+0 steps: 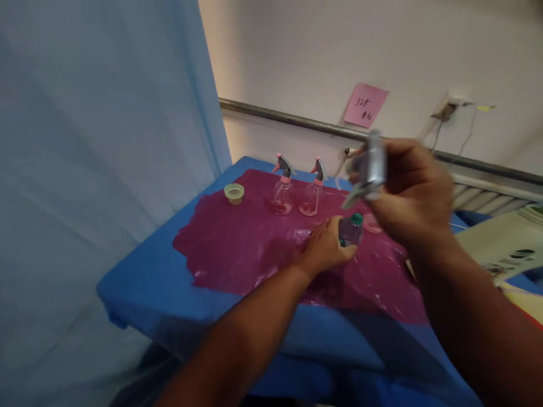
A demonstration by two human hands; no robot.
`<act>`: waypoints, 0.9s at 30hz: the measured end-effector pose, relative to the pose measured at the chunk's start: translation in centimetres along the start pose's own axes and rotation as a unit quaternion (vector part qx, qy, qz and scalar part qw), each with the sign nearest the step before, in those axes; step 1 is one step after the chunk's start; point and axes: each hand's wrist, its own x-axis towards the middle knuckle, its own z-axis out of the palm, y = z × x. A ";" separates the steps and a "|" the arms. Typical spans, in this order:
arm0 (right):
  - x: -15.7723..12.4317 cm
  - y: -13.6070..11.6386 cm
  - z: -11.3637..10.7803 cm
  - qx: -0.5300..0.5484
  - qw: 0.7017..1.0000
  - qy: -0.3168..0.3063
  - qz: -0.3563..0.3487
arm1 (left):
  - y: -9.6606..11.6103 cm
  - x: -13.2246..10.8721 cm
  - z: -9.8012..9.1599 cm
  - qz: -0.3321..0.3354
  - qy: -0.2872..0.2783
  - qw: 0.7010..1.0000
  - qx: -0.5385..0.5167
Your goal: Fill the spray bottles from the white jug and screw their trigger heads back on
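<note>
My left hand [326, 247] is wrapped round a clear bottle [350, 230] with an open green neck, upright on the purple plastic sheet [237, 249]. Above and to the right of that neck, my right hand [413, 189] grips a grey spray trigger head [373, 164] with a pale green lever, smeared by motion. The head is apart from the bottle. Further back stand two clear spray bottles, one on the left [282, 198] and one on the right [310, 199], both with grey-and-pink trigger heads and pinkish-looking bases.
A small pale green cup [234, 193] stands at the sheet's left. The sheet covers a blue table [169, 288]. At right is a large whitish container [500, 243]. Behind run a metal rail [288, 117] and a wall with a pink note [365, 105]. A light blue curtain [106, 141] hangs at left.
</note>
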 end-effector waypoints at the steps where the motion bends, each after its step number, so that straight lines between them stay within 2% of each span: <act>1: 0.3 -0.3 -1.7 -0.004 0.999 0.046 0.012 | -0.1 0.2 0.0 0.014 -0.021 1.000 0.010; 4: 0.2 -0.5 -5.0 -0.038 0.990 0.127 0.040 | -0.4 0.7 -0.1 0.019 -0.051 0.998 0.041; 7: -1.2 0.4 -6.3 -0.043 0.985 0.146 0.079 | -0.7 0.9 -0.3 0.032 -0.057 0.997 0.046; 11: -3.2 2.0 -6.4 -0.025 0.980 0.129 0.146 | -0.5 0.8 -0.4 0.031 -0.052 0.997 0.045; 15: -4.4 3.0 -6.2 0.020 0.972 0.141 0.185 | -0.3 0.6 -0.3 0.014 -0.045 0.997 0.058; 21: -5.1 3.1 -6.6 0.001 0.969 0.162 0.189 | -0.4 0.6 -0.3 0.015 -0.048 0.997 0.051; 24: -5.6 3.6 -6.3 -0.004 0.965 0.144 0.219 | -0.5 0.6 -0.3 0.023 -0.057 0.997 0.037; 27: -6.4 5.1 -5.8 0.021 0.956 0.091 0.278 | -0.3 0.5 -0.4 0.027 -0.059 0.997 0.028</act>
